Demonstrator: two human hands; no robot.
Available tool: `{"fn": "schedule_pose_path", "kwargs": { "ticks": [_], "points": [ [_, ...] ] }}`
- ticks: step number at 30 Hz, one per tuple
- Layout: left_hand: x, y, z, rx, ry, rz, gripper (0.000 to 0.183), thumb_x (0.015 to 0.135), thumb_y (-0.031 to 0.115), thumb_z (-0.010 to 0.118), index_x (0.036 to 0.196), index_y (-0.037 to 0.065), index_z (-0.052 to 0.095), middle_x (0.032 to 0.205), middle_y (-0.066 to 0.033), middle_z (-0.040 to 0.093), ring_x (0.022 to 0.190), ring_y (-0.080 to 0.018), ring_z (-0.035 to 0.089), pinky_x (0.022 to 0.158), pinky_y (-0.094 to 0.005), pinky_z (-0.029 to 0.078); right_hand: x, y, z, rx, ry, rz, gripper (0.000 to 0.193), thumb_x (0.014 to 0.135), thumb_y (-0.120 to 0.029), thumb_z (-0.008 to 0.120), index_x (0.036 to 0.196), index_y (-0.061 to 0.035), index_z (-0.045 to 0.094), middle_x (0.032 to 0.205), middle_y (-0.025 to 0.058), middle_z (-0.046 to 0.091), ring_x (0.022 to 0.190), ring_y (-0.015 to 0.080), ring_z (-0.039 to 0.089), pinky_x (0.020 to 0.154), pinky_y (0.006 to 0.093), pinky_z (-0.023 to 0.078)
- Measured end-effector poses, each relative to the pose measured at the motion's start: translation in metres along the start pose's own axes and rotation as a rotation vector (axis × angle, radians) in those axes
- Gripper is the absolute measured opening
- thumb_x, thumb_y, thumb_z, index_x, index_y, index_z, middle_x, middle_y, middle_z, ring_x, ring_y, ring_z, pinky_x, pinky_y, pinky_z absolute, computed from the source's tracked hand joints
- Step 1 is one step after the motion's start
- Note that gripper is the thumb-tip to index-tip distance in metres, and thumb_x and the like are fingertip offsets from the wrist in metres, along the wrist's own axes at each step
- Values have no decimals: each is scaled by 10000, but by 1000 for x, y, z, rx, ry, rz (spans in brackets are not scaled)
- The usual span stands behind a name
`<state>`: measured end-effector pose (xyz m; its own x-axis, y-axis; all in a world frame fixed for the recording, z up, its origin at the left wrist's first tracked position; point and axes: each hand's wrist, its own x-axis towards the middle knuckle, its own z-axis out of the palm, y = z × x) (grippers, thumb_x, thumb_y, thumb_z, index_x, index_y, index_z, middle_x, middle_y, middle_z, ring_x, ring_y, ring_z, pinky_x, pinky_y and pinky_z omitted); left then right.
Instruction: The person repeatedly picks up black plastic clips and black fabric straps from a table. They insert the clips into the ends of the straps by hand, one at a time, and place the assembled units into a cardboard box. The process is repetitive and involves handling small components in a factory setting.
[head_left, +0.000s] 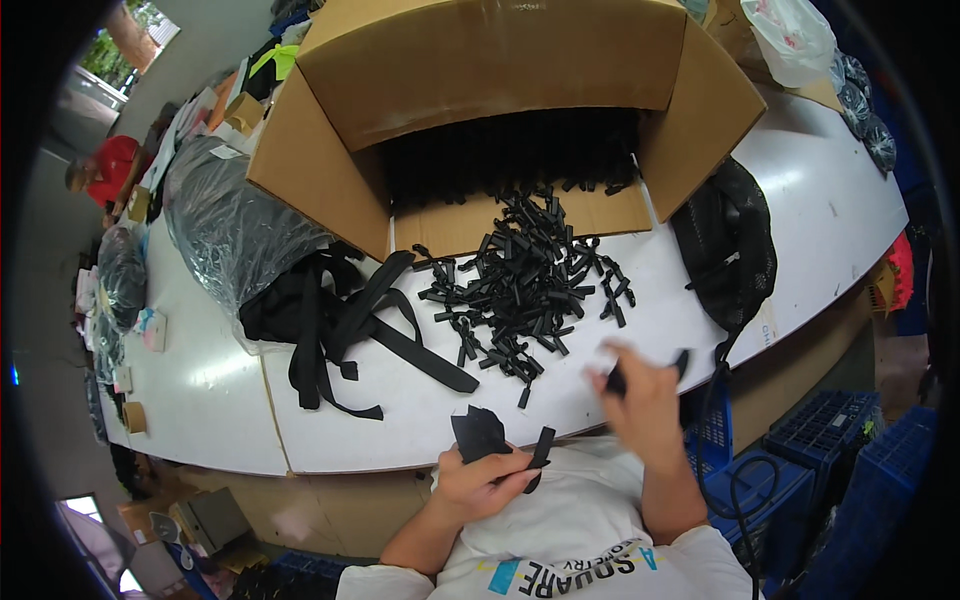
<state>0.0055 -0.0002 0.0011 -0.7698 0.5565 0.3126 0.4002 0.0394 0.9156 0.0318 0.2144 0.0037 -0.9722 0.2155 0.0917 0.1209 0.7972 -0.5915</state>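
Observation:
My left hand (487,483) is at the table's near edge, closed around a flat black fabric piece (478,433) and a short black strap piece (540,452). My right hand (640,397) is blurred, raised just right of it, gripping a small black plastic part (680,361). A heap of small black strap pieces (525,290) lies on the white table (210,390) just beyond both hands, spilling out of a big cardboard box (480,70) lying on its side.
Long black webbing straps (345,330) and a clear plastic bag of dark goods (225,215) lie to the left. A black mesh bag (730,245) hangs over the right edge. Blue crates (800,470) stand at the lower right. A person in red (105,170) is at the far left.

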Motion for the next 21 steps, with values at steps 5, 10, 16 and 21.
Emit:
{"fn": "schedule_pose_path", "kwargs": {
  "ticks": [5,10,16,21],
  "points": [
    [3,-3,-8,-114,17,18,93,667,-30,689,691,-33,599,746,-211,637,578,-183,629,513,-239,490,45,41,-2,-266,78,164,304,808,-185,629,1018,-7,500,684,181,605,619,382,591,546,461,432],
    [3,18,-23,-358,152,-89,97,659,-40,694,677,-23,600,801,-216,642,603,-153,622,532,-240,483,52,54,9,-317,-16,205,268,745,-134,658,880,-14,461,693,190,603,646,399,592,561,483,431],
    [18,66,-89,-971,-551,142,212,771,113,668,973,76,616,748,-156,609,429,-219,503,438,-358,418,49,41,3,-239,24,122,288,704,-114,674,853,9,460,676,208,582,649,438,571,587,476,436],
    [67,86,-34,-1164,-242,569,63,803,-40,553,750,-62,579,966,-249,623,379,-107,344,363,-228,299,38,64,1,-186,27,203,284,702,-111,656,898,18,496,676,221,595,675,407,585,600,465,441]
  ]
}}
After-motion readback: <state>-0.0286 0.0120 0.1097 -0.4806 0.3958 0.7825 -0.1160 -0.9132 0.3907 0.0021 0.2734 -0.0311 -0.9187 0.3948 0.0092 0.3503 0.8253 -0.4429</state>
